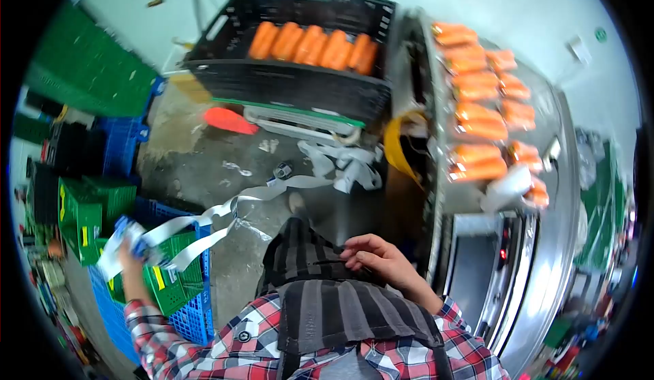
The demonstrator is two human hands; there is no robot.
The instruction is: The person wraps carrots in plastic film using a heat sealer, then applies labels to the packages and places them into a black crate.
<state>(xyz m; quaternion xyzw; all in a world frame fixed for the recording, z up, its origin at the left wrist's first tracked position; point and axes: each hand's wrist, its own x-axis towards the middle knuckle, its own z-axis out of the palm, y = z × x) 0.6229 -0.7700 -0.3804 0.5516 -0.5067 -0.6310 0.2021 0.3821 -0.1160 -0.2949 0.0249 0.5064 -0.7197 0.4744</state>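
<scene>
Head view, near to far, with places given from the black crate (293, 80).

(a) Nearest me is a striped apron (327, 298) over a plaid shirt. The right hand (383, 261) rests on the apron's upper fold with its fingers bent. I see nothing in it, and I cannot tell whether it pinches the cloth.

(b) The left hand (128, 261) is down and to the left of the black crate, raised over a green crate (174, 281) that sits in a blue crate (194, 315). It is clenched on the end of a white strip (204, 220), with something blue bunched in the same grip. I judge the hand is held out to the side so that the strip hangs off the floor (191, 162).

(c) The strip's long axis runs on a diagonal. It goes from the left fist up and to the right, and its far end points at a loose heap of the same strip (347, 165) just below the black crate's front edge.

(d) The black crate holds a row of carrots (310, 42), packed side by side, probably so that they do not roll.

(e) To the right of the black crate is a steel surface (552, 196) carrying bagged carrots (480, 117) in two files.
</scene>
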